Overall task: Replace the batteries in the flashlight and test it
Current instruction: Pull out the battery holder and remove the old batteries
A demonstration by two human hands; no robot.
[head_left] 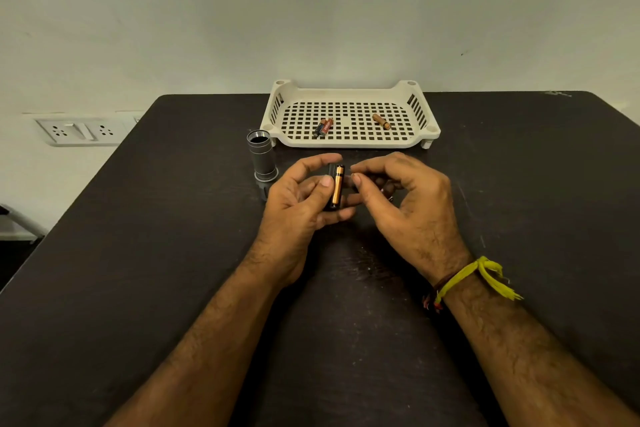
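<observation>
Black battery holder [331, 196] gripped in left hand [298, 198], right hand [405, 198] half-curled, grip unclear

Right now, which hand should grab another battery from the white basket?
The right hand, probably. The left hand is wrapped around the black battery holder with a gold battery in it, so it is busy. The right hand's fingers look free, and the white basket sits just beyond them.

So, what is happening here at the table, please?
A person is changing flashlight batteries. The left hand holds a black battery holder with one battery in it; the right hand is beside it. The flashlight body stands open on the table. Three more batteries lie in the white tray.
</observation>
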